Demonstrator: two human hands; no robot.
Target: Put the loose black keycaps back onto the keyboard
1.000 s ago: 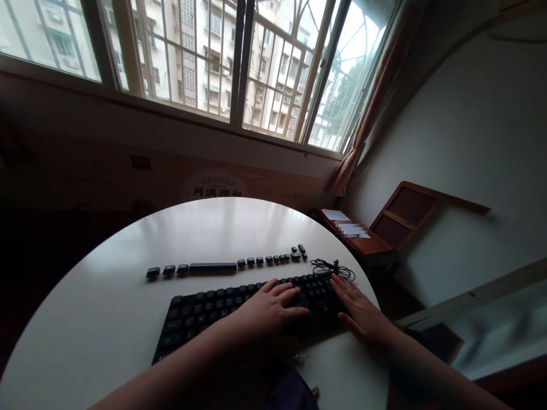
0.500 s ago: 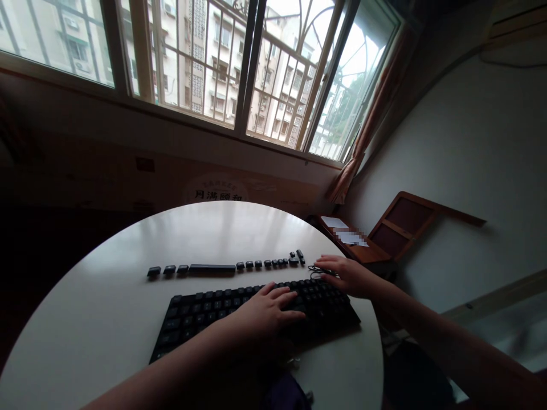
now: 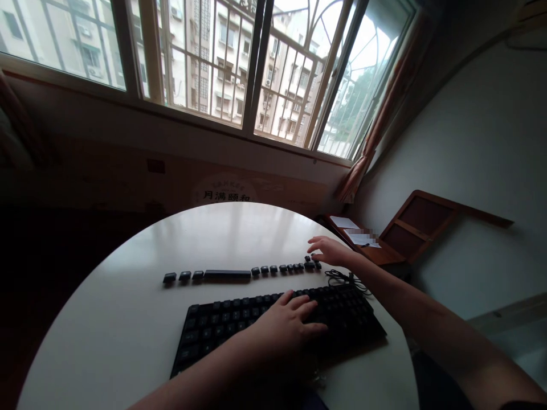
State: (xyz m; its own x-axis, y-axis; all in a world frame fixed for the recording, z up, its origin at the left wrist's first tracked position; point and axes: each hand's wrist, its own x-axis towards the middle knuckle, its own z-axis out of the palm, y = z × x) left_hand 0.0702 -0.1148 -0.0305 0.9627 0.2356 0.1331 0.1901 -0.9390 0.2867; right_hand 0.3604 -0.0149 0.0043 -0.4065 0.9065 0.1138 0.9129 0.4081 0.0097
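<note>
My left hand lies on the black keyboard, fingers spread over its keys and holding nothing. Beyond the keyboard, a row of loose black keycaps runs across the white round table. A long space bar keycap lies in that row, with a single keycap at its left end. At the right end my right hand reaches over a few small keycaps, its fingers apart and partly covering them. A coiled black cable lies between my right forearm and the keyboard.
Behind the table's right side stands a wooden chair-like piece with papers on a brown surface. Barred windows and a curtain are at the back. Small light-coloured bits lie near the table's front.
My right hand has moved from the cable up and left to the right end of the keycap row. My left hand stays on the keyboard. The view has shifted slightly.
</note>
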